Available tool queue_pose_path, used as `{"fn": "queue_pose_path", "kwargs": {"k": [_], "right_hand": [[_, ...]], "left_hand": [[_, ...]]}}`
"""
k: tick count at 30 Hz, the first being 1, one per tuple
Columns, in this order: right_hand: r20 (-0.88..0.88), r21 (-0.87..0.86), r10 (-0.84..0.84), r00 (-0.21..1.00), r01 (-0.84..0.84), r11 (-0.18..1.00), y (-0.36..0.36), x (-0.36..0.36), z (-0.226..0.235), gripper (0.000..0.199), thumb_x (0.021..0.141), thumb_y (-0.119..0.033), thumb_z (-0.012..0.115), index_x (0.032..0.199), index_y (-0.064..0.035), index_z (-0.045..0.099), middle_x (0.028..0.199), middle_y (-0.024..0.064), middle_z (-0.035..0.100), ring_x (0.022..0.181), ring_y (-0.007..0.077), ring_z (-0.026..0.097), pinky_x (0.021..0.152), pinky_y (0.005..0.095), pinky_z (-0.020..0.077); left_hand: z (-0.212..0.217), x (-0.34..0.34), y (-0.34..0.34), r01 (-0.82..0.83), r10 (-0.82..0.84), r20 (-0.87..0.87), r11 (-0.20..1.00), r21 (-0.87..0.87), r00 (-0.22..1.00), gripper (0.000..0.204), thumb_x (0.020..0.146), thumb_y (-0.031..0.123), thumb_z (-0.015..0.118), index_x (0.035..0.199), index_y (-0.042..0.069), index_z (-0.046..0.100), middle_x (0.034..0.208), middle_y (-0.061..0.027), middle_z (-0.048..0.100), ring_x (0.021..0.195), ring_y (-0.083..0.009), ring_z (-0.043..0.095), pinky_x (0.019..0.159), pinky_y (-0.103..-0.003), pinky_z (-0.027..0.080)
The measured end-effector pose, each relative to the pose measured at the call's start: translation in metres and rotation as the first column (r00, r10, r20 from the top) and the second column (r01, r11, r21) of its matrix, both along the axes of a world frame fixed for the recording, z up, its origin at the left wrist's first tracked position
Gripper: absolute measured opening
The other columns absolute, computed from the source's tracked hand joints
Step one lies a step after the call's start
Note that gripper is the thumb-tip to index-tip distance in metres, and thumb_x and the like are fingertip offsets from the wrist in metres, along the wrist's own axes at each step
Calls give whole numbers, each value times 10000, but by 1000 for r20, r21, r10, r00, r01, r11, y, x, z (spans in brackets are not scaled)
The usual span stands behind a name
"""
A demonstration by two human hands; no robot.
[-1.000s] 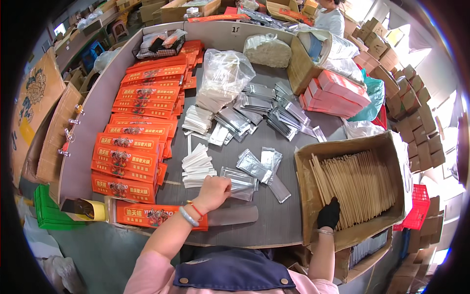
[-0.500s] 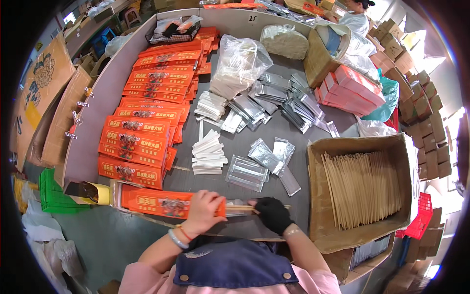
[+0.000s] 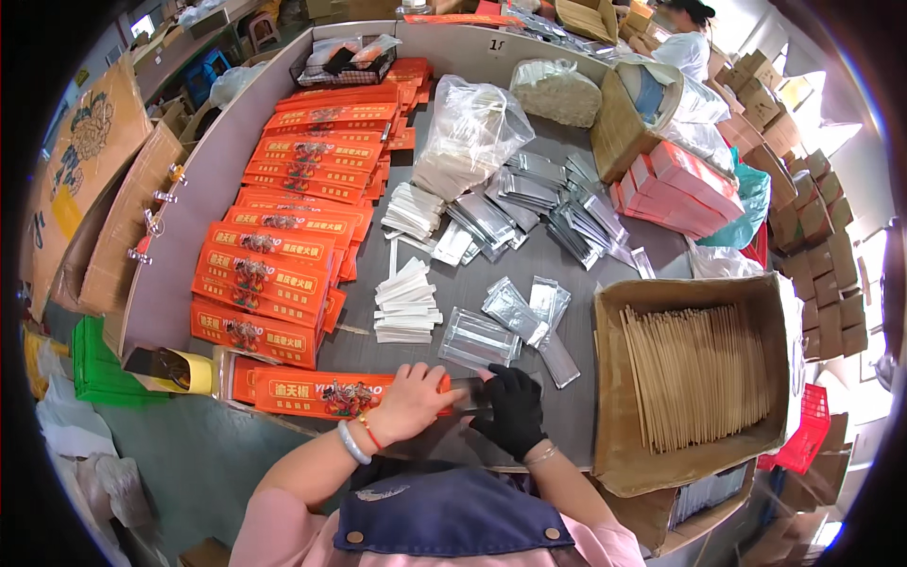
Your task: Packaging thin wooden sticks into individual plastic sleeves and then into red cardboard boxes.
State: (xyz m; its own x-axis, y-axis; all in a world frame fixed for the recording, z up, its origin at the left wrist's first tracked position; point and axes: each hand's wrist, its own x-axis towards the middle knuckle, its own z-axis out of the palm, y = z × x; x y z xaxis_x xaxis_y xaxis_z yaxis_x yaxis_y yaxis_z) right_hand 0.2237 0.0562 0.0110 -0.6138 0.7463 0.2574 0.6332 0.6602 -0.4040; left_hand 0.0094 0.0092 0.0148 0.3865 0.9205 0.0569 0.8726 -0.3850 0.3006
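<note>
My left hand (image 3: 413, 402) is closed on the right end of a red printed paper sleeve (image 3: 316, 392) at the near edge of the table, its fingers over the top. Just to the right, my right hand (image 3: 512, 411) wears a black glove with bare fingertips. Its thumb and forefinger stand apart, facing the sleeve's end. The narrow space between the two hands is blurred, and no chopsticks show there. Another red sleeve (image 3: 244, 378) lies partly under the held one. Beyond my hands are flat silver packets (image 3: 480, 338) and a pile of white paper-wrapped strips (image 3: 406, 304).
Stacked red sleeves (image 3: 269, 274) fill the table's left side. A cardboard box of wooden chopsticks (image 3: 609, 378) stands at right. Farther back are more silver packets (image 3: 576, 222), a clear plastic bag (image 3: 477, 123) and pink-red packs (image 3: 680, 189). A co-worker (image 3: 682, 52) is at the far right.
The chopsticks and silver packet that stuck out of the sleeve's right end no longer show. My right hand has moved left and spread its fingers; the sleeve and left hand have shifted right.
</note>
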Motion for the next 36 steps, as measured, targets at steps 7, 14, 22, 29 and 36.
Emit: {"fn": "queue_pose_path", "kwargs": {"k": [7, 14, 22, 29, 36], "right_hand": [[-21, -89, -128, 992, 125, 988, 14, 38, 14, 605, 622, -404, 836, 1100, -125, 591, 897, 46, 610, 884, 280, 595, 806, 455, 404], [110, -98, -140, 984, 151, 984, 3, 35, 27, 593, 643, -390, 826, 1117, -123, 589, 987, 50, 611, 949, 273, 575, 869, 446, 372], [284, -202, 35, 958, 24, 979, -6, 32, 24, 646, 674, -477, 782, 1183, -139, 572, 1080, 65, 603, 1037, 267, 556, 967, 469, 325], [48, -174, 190, 981, -179, 968, -12, -40, -19, 694, 693, -495, 764, 1193, -63, 554, 1110, 113, 597, 1072, 298, 548, 971, 516, 328], [-16, 115, -822, 569, 818, 564, 46, 160, -39, 490, 768, -299, 760, 1134, -21, 593, 1102, 177, 600, 1050, 375, 562, 898, 487, 454]], "left_hand": [[47, -71, 41, 98, -95, 27, 982, -160, 995, 159, 662, 124, 699, 808, 107, 639, 1053, -120, 565, 1000, -327, 537, 803, -476, 449], [-11, -47, -26, -536, 537, 88, 843, -39, 839, 778, 634, 474, 812, 1232, 41, 566, 1366, -213, 433, 1288, -416, 358, 1058, -586, 269], [-42, -35, -37, -576, 622, 225, 782, -239, 750, 999, 611, 547, 836, 1349, -20, 475, 1430, -217, 389, 1370, -419, 275, 1139, -599, 124], [-35, -41, -25, -518, 560, 176, 822, -234, 809, 855, 688, 450, 816, 1330, -15, 495, 1405, -218, 423, 1339, -396, 334, 1126, -578, 182], [-58, -69, 42, -372, 343, 164, 905, 208, 925, 100, 762, 201, 726, 767, 134, 653, 811, -21, 586, 867, -249, 550, 734, -411, 399]]}}
